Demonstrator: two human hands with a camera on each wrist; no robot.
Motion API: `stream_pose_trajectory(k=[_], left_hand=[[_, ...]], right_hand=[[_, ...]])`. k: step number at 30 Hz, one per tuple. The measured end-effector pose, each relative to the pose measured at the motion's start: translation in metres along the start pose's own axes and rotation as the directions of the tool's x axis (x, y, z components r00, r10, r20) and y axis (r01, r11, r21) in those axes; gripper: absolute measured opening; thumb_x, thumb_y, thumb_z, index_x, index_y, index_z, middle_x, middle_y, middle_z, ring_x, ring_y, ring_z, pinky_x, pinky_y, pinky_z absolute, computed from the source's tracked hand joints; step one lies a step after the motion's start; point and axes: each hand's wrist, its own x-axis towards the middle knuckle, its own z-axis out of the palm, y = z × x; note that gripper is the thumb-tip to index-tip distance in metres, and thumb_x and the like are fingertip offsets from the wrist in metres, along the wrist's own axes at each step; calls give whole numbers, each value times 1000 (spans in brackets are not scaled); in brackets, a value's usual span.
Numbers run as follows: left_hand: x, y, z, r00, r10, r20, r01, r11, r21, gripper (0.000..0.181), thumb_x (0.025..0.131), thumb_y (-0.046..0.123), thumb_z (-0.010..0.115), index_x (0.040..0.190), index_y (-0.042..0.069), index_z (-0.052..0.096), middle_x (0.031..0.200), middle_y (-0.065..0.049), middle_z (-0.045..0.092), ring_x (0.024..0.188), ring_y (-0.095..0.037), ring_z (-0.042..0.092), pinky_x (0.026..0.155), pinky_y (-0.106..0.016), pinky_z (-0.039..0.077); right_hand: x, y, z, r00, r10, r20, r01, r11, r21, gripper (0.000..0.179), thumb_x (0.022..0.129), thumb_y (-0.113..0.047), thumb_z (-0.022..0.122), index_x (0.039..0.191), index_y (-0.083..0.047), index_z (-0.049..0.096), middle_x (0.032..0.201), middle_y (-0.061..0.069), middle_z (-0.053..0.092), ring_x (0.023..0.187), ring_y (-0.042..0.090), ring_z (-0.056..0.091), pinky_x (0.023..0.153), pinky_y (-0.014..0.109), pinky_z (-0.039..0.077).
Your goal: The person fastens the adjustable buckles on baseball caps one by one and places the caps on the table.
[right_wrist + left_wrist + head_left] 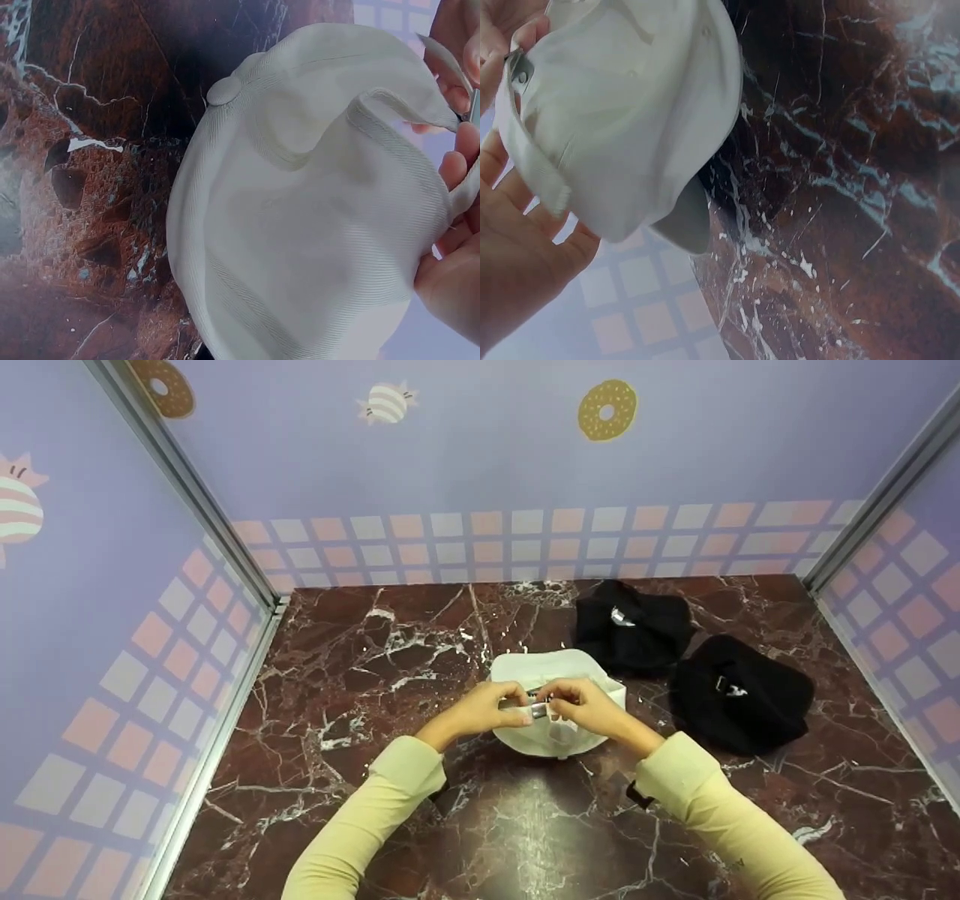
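Observation:
A white baseball cap (551,666) lies on the dark red marbled table, its back strap and metal buckle (539,710) between both hands. My left hand (491,709) pinches the strap on the buckle's left side. From the right, my right hand (589,706) pinches the strap close to the buckle. The left wrist view shows the strap's loose end (551,187) hanging past the left fingers. In the right wrist view, the cap's crown (300,202) and top button (223,91) face the camera, with the right fingers at the strap on the far edge.
Two black caps (634,626) (742,695) lie to the right of the white one, each with a shiny buckle showing. Purple walls with pink and white squares (487,537) enclose the marbled table (337,660) at the back and sides.

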Motion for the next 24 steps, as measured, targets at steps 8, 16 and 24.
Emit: stream_pose_trajectory(k=[8, 16, 24], left_hand=[[6, 2, 4, 998, 6, 55, -1, 996, -89, 47, 77, 25, 66, 118, 7, 50, 102, -11, 64, 100, -22, 58, 94, -36, 39], [0, -5, 6, 990, 44, 130, -41, 999, -25, 39, 76, 21, 67, 110, 2, 57, 98, -11, 65, 97, -22, 59, 90, -35, 42], [-16, -6, 14, 978, 17, 206, -90, 933, 349, 47, 69, 42, 69, 107, 16, 61, 104, 2, 63, 99, -16, 54, 92, -33, 36]], right_hand=[[-2, 13, -5, 998, 17, -68, -18, 1000, -12, 23, 79, 9, 46, 100, 10, 56, 70, 23, 57, 63, 6, 51, 57, 18, 41], [-8, 40, -14, 999, -15, -44, 5, 974, -226, 19, 76, -2, 57, 94, 0, 63, 75, 10, 64, 71, 9, 55, 65, 27, 48], [-15, 45, -13, 991, -125, 40, 126, 818, -562, 20, 71, -10, 58, 90, -9, 65, 79, 0, 67, 80, 17, 59, 89, 48, 34]])
